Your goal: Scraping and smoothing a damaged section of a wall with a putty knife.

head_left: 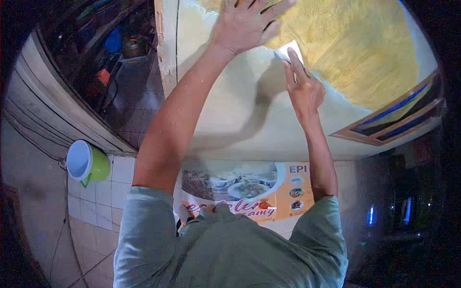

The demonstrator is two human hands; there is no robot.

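My left hand (pixel 245 26) lies against the wall with its fingers spread and holds nothing. Between the fingers of my right hand (pixel 306 89) is a white flat scraper-like piece (pixel 289 51), one corner pointing up. That piece meets the wall at the lower border of a streaky yellow patch (pixel 355 57), just right of and below my left hand. Around the patch the wall (pixel 230 101) has a pale cream coat with a ragged, whitish edge. What the piece is made of, I cannot tell.
A printed banner (pixel 283 211) lies on the tiled floor at the wall's foot, under my feet. To the left stands a green bucket (pixel 99 165) with a pale inside. A wood-framed opening (pixel 389 120) is at the right, and a doorway (pixel 137 96) opens at the left.
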